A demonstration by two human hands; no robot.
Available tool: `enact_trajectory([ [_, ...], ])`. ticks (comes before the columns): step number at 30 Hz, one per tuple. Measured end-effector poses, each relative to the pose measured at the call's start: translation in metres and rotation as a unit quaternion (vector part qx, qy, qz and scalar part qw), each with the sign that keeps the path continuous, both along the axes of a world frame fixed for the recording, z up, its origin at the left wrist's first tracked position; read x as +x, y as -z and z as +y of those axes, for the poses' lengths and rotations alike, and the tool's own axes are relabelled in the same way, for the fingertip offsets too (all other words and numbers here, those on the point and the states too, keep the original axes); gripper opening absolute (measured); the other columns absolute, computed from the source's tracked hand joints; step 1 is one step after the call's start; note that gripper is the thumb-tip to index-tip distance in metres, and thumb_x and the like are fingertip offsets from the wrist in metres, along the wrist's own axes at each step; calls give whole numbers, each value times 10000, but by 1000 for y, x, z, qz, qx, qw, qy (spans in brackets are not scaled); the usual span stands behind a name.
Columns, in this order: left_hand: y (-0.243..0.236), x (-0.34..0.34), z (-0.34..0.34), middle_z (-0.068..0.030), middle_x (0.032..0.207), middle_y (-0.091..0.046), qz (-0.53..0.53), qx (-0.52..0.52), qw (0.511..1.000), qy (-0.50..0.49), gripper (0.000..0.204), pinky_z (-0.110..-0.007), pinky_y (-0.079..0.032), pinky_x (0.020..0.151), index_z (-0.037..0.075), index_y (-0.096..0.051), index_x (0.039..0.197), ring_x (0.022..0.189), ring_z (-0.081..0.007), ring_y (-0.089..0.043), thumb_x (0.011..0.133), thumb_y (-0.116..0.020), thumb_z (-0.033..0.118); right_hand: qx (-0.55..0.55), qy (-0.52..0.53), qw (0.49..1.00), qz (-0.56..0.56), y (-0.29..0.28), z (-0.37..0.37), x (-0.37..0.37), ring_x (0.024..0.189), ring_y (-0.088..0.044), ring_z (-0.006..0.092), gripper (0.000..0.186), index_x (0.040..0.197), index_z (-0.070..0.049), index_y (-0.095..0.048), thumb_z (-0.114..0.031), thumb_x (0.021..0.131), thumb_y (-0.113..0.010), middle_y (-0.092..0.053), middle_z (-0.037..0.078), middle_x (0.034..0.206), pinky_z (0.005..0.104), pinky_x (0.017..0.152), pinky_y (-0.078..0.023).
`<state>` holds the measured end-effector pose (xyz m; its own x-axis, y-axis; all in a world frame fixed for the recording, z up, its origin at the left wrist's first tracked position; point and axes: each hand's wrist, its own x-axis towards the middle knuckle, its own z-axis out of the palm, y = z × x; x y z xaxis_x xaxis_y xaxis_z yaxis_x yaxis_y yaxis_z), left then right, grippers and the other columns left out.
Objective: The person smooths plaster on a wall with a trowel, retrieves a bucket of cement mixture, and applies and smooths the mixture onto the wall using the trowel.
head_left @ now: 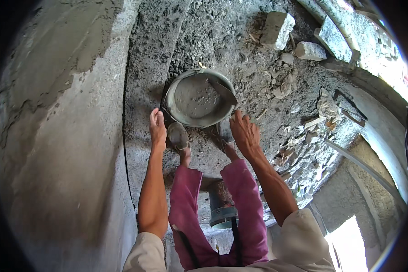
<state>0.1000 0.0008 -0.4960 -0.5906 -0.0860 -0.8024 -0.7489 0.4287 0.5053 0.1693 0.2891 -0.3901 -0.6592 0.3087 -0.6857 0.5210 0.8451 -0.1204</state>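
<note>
Seemingly, the basin (197, 123) of grey mortar (191, 98), set on the floor (240, 47) between left hand (157, 131) and right hand (246, 134), is being positioned; whether its rim is grasped by either hand's fingers cannot be told. Even, two-sided support is probably called for.

Right-side glare, dark curved edges

A basin (190, 121) is standing near the left edge of the ground (145, 81), beside the wall (77, 158) — a tool (224, 93) is resting inside its right rim. Blocks (277, 31) are lying toward the ground's far right corner — a container (223, 216) is sitting nearer, between the legs (186, 195).
</note>
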Motion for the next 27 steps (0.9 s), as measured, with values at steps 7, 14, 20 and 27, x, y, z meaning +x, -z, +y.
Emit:
enact_trajectory([
  [7, -9, 13, 52, -134, 1518, -313, -67, 146, 970, -185, 723, -492, -413, 1011, 223, -228, 1521, 1352, -351, -391, 957, -365, 654, -209, 64, 976, 7, 74, -11, 32, 807, -629, 458, 337, 1176, -44, -501, -304, 962, -511, -642, 268, 837, 542, 703, -487],
  [14, -24, -21, 64, -135, 1459, -393, 38, 151, 987, -37, 570, -414, -462, 972, 185, -334, 1487, 1288, -321, -471, 1019, -373, 509, -341, 122, 928, 87, 115, -12, 14, 661, -640, 324, 362, 1135, -40, -554, -359, 962, -561, -633, 181, 757, 445, 617, -499],
  [20, -81, 7, 27, -164, 1543, -299, -43, 106, 993, -43, 780, -533, -292, 1098, 173, -125, 1548, 1422, -325, -288, 966, -376, 627, -351, 162, 921, 43, 65, 35, 58, 688, -632, 264, 406, 1064, -30, -592, -410, 923, -625, -646, 155, 790, 397, 622, -497],
  [27, -318, 276, -79, -300, 1454, -370, -175, -48, 971, 154, 806, -396, -287, 1133, -65, -271, 1459, 1374, -389, -359, 911, -601, 425, -348, 214, 908, 97, -32, 12, 66, 612, -620, 221, 417, 1006, -39, -596, -447, 920, -621, -595, 119, 670, 366, 550, -471],
])
